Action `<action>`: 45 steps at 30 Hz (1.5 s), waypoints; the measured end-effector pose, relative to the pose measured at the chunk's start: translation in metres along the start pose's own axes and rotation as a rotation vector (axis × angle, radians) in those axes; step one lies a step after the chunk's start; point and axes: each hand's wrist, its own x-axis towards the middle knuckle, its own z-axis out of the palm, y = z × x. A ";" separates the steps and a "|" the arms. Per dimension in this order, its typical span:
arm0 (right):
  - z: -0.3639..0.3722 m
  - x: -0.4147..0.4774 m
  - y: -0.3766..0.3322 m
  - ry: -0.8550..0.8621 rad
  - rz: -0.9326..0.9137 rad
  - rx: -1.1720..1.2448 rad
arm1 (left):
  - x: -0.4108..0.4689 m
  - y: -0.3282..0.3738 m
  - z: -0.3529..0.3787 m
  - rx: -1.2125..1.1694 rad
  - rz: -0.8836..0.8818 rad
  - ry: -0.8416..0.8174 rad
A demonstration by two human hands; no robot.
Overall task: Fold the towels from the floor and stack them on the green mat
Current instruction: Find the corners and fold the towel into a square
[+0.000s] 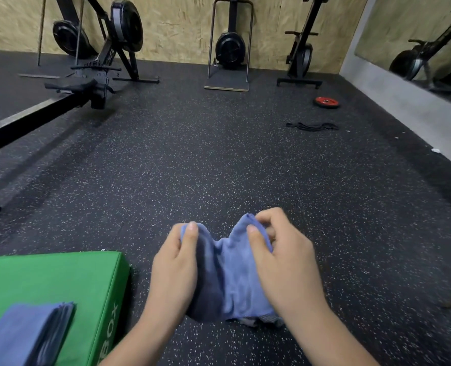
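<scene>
Pinching blue towel (235, 276), left hand (175, 268), right hand (285, 260)

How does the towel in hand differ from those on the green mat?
The held towel is bunched and creased; the stacked towels lie flat, folded. The held towel is pinched by the left hand and right hand over the floor; the stacked towels rest untouched on the green mat. Both are blue.
</scene>
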 end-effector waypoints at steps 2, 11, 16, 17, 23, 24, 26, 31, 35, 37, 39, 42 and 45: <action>0.011 -0.007 -0.001 -0.054 -0.012 -0.033 | -0.007 0.002 0.007 -0.006 -0.016 -0.040; 0.035 -0.021 -0.003 -0.145 -0.080 -0.112 | -0.014 0.012 0.013 -0.078 0.000 -0.071; 0.035 -0.020 -0.005 -0.231 -0.081 -0.005 | -0.014 0.015 0.007 -0.051 0.018 -0.095; 0.036 -0.019 -0.003 -0.250 -0.069 0.042 | -0.013 0.015 0.006 -0.041 0.020 -0.099; 0.031 -0.013 -0.004 -0.347 0.030 0.332 | -0.003 0.019 -0.006 -0.005 0.025 -0.187; 0.030 -0.012 -0.003 -0.339 -0.002 0.295 | -0.002 0.020 -0.008 0.012 0.039 -0.200; 0.025 -0.009 0.001 -0.277 -0.079 0.166 | 0.002 0.020 -0.013 0.071 0.086 -0.208; 0.005 0.003 0.001 -0.207 -0.163 -0.015 | 0.005 0.027 -0.022 0.178 0.216 -0.274; -0.006 0.008 0.002 -0.398 -0.132 -0.041 | 0.003 0.029 -0.028 0.180 0.312 -0.448; -0.010 0.011 0.004 -0.471 -0.110 -0.038 | 0.003 0.031 -0.030 0.152 0.344 -0.499; -0.013 0.013 0.006 -0.489 -0.112 -0.005 | 0.005 0.029 -0.031 0.126 0.363 -0.503; -0.015 0.015 0.010 -0.446 -0.123 0.028 | 0.010 0.025 -0.033 0.113 0.384 -0.475; -0.016 0.016 0.010 -0.379 -0.145 0.060 | 0.019 0.019 -0.038 0.146 0.324 -0.532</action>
